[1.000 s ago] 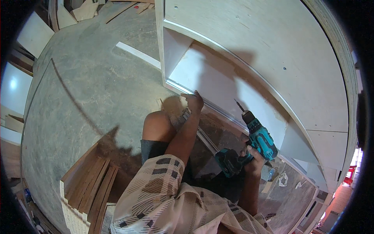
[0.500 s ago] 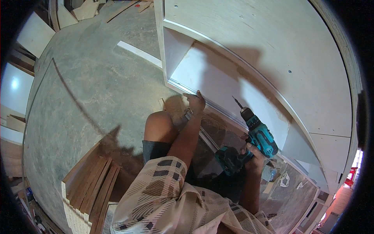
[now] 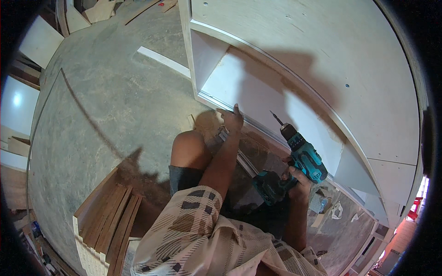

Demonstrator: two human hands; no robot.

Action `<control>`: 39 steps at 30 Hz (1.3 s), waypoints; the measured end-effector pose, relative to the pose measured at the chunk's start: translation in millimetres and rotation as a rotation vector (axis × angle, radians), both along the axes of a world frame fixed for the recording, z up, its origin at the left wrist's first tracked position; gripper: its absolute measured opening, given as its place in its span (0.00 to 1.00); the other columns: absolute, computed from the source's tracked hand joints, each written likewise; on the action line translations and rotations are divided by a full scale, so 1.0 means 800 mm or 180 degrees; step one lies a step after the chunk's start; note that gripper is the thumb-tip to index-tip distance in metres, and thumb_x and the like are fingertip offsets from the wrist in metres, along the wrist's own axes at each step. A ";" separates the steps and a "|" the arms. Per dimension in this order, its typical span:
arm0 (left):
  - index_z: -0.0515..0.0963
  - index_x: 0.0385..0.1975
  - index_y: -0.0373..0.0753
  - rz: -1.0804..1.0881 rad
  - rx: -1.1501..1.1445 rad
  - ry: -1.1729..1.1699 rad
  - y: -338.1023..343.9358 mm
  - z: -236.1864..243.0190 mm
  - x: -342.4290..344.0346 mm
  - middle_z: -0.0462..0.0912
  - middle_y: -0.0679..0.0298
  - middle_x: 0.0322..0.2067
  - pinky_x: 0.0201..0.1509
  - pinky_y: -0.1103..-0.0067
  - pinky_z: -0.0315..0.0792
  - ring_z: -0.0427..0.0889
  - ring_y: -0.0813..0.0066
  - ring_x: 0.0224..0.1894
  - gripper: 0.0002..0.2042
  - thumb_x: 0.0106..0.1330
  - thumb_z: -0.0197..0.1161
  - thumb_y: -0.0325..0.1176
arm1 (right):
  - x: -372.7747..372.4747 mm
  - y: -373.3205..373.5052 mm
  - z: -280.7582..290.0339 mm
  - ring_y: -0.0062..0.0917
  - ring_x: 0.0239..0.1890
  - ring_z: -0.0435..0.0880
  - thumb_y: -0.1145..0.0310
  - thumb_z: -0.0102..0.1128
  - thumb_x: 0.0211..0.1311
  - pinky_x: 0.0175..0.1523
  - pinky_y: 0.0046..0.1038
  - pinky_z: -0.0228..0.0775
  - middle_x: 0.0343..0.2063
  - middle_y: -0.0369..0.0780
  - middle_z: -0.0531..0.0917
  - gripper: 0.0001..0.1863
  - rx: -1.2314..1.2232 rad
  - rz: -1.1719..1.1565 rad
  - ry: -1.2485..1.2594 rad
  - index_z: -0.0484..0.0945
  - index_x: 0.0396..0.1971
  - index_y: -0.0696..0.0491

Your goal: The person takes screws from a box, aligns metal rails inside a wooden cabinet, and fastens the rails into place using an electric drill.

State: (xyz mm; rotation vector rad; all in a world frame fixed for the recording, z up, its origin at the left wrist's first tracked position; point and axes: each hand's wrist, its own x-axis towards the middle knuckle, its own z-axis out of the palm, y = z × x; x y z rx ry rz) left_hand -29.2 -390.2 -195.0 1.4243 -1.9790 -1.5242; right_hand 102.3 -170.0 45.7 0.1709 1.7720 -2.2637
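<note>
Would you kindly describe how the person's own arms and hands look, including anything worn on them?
The left hand and right hand are bare, with no gloves visible. The forearms are uncovered too, with no watch in sight. The loose left sleeve is cream, patterned with dark and brown blocks and fine slanting lines.
</note>
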 end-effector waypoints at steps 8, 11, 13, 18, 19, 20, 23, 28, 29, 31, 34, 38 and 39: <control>0.32 0.67 0.19 -0.0088 0.0146 0.0031 0.001 -0.001 0.005 0.68 0.26 0.50 0.55 0.56 0.71 0.74 0.33 0.51 0.52 0.66 0.55 0.57 | 0.003 -0.006 0.006 0.29 0.23 0.79 0.76 0.68 0.46 0.27 0.28 0.73 0.35 0.45 0.83 0.20 -0.0056 -0.0193 -0.0077 0.76 0.43 0.60; 0.34 0.67 0.19 -0.0101 0.0268 0.0052 -0.005 -0.004 0.004 0.65 0.23 0.54 0.60 0.55 0.68 0.70 0.33 0.58 0.58 0.61 0.54 0.68 | 0.002 -0.012 0.013 0.29 0.22 0.79 0.77 0.67 0.47 0.27 0.27 0.72 0.35 0.45 0.83 0.20 -0.0056 -0.0134 -0.0135 0.76 0.43 0.60; 0.36 0.67 0.18 -0.0063 0.0118 0.0040 -0.001 -0.007 0.003 0.67 0.25 0.53 0.58 0.56 0.70 0.73 0.33 0.54 0.55 0.62 0.56 0.62 | 0.000 -0.008 0.008 0.28 0.22 0.78 0.77 0.66 0.47 0.28 0.27 0.72 0.35 0.46 0.83 0.20 -0.0176 0.0029 -0.0050 0.77 0.44 0.60; 0.42 0.66 0.17 0.0134 -0.0009 0.0019 -0.004 -0.019 -0.004 0.71 0.30 0.52 0.56 0.58 0.71 0.76 0.36 0.52 0.52 0.60 0.64 0.55 | -0.020 -0.030 0.020 0.26 0.23 0.79 0.76 0.66 0.49 0.28 0.26 0.72 0.36 0.44 0.84 0.18 0.0361 0.0271 0.0007 0.78 0.43 0.61; 0.44 0.66 0.17 0.0263 0.0026 0.0186 -0.010 -0.027 -0.003 0.72 0.32 0.52 0.56 0.59 0.71 0.76 0.39 0.53 0.52 0.58 0.66 0.53 | -0.029 -0.040 0.022 0.25 0.24 0.79 0.75 0.67 0.50 0.28 0.25 0.72 0.36 0.43 0.84 0.17 0.0674 0.0475 -0.0030 0.78 0.43 0.61; 0.45 0.66 0.16 0.0376 0.0070 0.0345 -0.012 -0.030 -0.002 0.74 0.33 0.52 0.57 0.60 0.71 0.76 0.41 0.53 0.53 0.57 0.69 0.52 | -0.040 -0.050 0.022 0.25 0.24 0.79 0.75 0.67 0.50 0.28 0.25 0.72 0.36 0.43 0.84 0.17 0.0685 0.0499 -0.0028 0.78 0.43 0.61; 0.45 0.65 0.16 0.0120 0.0268 0.0422 -0.014 -0.034 -0.004 0.74 0.34 0.52 0.56 0.62 0.71 0.77 0.43 0.53 0.52 0.56 0.70 0.49 | -0.085 -0.085 0.019 0.23 0.24 0.79 0.75 0.67 0.51 0.27 0.24 0.71 0.35 0.41 0.84 0.16 0.0644 0.0800 -0.0420 0.79 0.41 0.61; 0.46 0.66 0.17 0.0259 0.0507 0.0463 -0.022 -0.036 -0.006 0.75 0.36 0.50 0.56 0.60 0.72 0.77 0.41 0.51 0.51 0.56 0.69 0.47 | -0.156 -0.169 0.019 0.21 0.20 0.77 0.74 0.65 0.49 0.25 0.23 0.70 0.32 0.39 0.85 0.19 0.1350 0.1824 -0.0143 0.78 0.44 0.59; 0.45 0.66 0.17 0.0250 0.0559 0.0448 -0.021 -0.033 -0.007 0.75 0.36 0.49 0.56 0.59 0.71 0.77 0.40 0.50 0.50 0.56 0.69 0.47 | -0.168 -0.183 0.018 0.21 0.20 0.77 0.74 0.65 0.49 0.25 0.23 0.70 0.32 0.39 0.85 0.19 0.1379 0.1834 -0.0138 0.78 0.44 0.59; 0.45 0.66 0.18 0.0285 0.0562 0.0186 -0.010 -0.020 -0.009 0.74 0.36 0.49 0.56 0.58 0.72 0.77 0.40 0.50 0.50 0.56 0.69 0.46 | -0.191 -0.204 0.007 0.20 0.19 0.77 0.74 0.65 0.49 0.23 0.24 0.69 0.31 0.40 0.85 0.18 0.2078 0.2112 0.0058 0.78 0.43 0.59; 0.45 0.67 0.19 0.0294 0.0488 -0.0129 -0.010 -0.011 -0.010 0.73 0.36 0.49 0.55 0.58 0.72 0.77 0.40 0.51 0.50 0.57 0.68 0.46 | -0.210 -0.237 0.000 0.21 0.18 0.77 0.75 0.65 0.48 0.23 0.25 0.69 0.31 0.40 0.85 0.18 0.2219 0.2288 -0.0132 0.78 0.42 0.59; 0.45 0.67 0.20 0.0288 0.0583 -0.0079 -0.017 -0.003 -0.005 0.72 0.35 0.50 0.54 0.58 0.72 0.76 0.40 0.51 0.49 0.57 0.68 0.46 | -0.226 -0.271 -0.014 0.24 0.19 0.80 0.73 0.68 0.43 0.24 0.29 0.74 0.29 0.42 0.84 0.19 0.2614 0.2534 -0.0028 0.78 0.40 0.60; 0.45 0.67 0.20 0.0278 0.0597 -0.0091 -0.016 0.002 -0.005 0.72 0.35 0.50 0.54 0.58 0.72 0.76 0.40 0.51 0.49 0.57 0.68 0.46 | -0.229 -0.275 -0.015 0.25 0.20 0.81 0.72 0.68 0.43 0.25 0.28 0.75 0.29 0.43 0.84 0.19 0.2641 0.2590 -0.0061 0.79 0.39 0.60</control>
